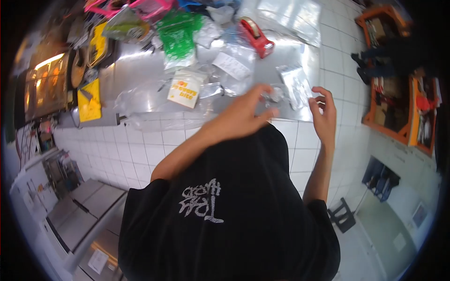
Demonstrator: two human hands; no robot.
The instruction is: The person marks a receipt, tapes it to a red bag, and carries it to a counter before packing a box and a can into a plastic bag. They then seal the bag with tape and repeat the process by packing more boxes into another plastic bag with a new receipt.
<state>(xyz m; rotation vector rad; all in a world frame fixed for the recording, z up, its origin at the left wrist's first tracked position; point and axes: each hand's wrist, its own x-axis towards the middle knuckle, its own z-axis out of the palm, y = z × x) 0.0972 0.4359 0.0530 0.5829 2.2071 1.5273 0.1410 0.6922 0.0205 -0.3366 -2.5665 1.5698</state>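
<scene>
My left hand (248,108) reaches over the steel table's near edge, thumb and fingers spread apart. Just beyond its fingertips lies a small crumpled piece of clear plastic (276,95); whether they touch it cannot be made out. A shiny silver-clear plastic bag (295,86) lies flat to the right of that. Beside the bag's right edge is my right hand (324,112), its fingers loosely bent and apart, with nothing visible in them. To the left of my left hand is a white paper packet (186,88) with orange and yellow lettering.
A red tape dispenser (256,37), a green plastic bag (177,35) and a handwritten paper slip (232,65) lie farther back on the steel table (140,70). A yellow board (89,100) carries a knife at left. Orange shelving (370,107) and a person (393,58) are at right.
</scene>
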